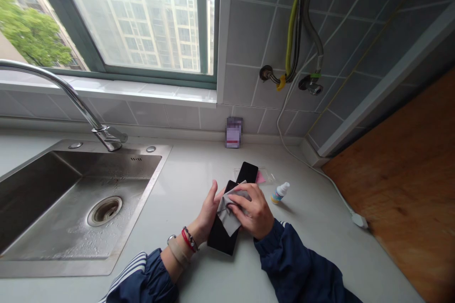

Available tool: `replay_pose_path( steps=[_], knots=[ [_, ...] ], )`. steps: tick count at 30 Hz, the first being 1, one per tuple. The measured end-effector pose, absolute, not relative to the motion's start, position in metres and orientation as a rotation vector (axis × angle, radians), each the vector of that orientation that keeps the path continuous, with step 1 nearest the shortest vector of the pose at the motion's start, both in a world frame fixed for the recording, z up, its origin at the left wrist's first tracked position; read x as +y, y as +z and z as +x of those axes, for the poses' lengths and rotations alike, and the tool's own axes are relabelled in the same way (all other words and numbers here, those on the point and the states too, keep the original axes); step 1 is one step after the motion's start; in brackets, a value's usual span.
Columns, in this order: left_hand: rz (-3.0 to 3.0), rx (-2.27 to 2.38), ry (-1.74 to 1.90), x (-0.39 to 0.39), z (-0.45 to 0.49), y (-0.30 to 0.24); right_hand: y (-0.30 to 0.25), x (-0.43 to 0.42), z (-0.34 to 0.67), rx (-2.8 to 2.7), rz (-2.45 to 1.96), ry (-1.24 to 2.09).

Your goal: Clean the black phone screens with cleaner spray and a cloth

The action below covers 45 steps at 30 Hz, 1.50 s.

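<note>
A black phone (221, 240) lies on the pale countertop (199, 180). My left hand (207, 215) holds it at its left edge, fingers against its side. My right hand (251, 212) presses a grey cloth (227, 218) down on the phone's screen, fingers curled over the cloth. A second black phone (248, 172) lies just beyond, resting on a clear plastic sheet (265, 176) with a pink tab. A small white dropper bottle (280, 192) with a blue and yellow label lies to the right of my right hand.
A steel sink (53, 208) with a curved tap (64, 90) fills the left. A small purple box (233, 132) stands against the tiled wall. A white cable (330, 180) runs across the counter at the right. A wooden board (408, 184) covers the far right. Hoses (296, 33) hang on the wall.
</note>
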<state>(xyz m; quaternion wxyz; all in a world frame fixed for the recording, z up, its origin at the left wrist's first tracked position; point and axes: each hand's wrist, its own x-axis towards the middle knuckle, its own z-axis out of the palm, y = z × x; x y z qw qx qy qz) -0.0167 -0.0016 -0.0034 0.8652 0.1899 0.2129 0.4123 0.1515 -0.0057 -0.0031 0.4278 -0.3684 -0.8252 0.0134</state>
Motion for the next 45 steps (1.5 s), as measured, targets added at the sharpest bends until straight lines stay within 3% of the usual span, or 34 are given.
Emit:
replay_pose_path(
  steps=[20,27,35,45],
  knots=[
    [0.290,0.389,0.920,0.006,-0.029,0.005,0.003,-0.002,0.158,-1.826,-0.904,0.258],
    [0.280,0.399,1.000,0.005,-0.028,0.009,0.009,-0.010,0.156,-2.008,-0.876,0.307],
    [0.260,0.414,1.015,0.007,-0.030,0.007,-0.002,-0.011,0.150,-2.289,-0.858,0.067],
    [0.223,0.529,1.196,0.012,-0.031,0.000,-0.008,-0.024,0.143,-2.510,-0.744,0.247]
  ],
)
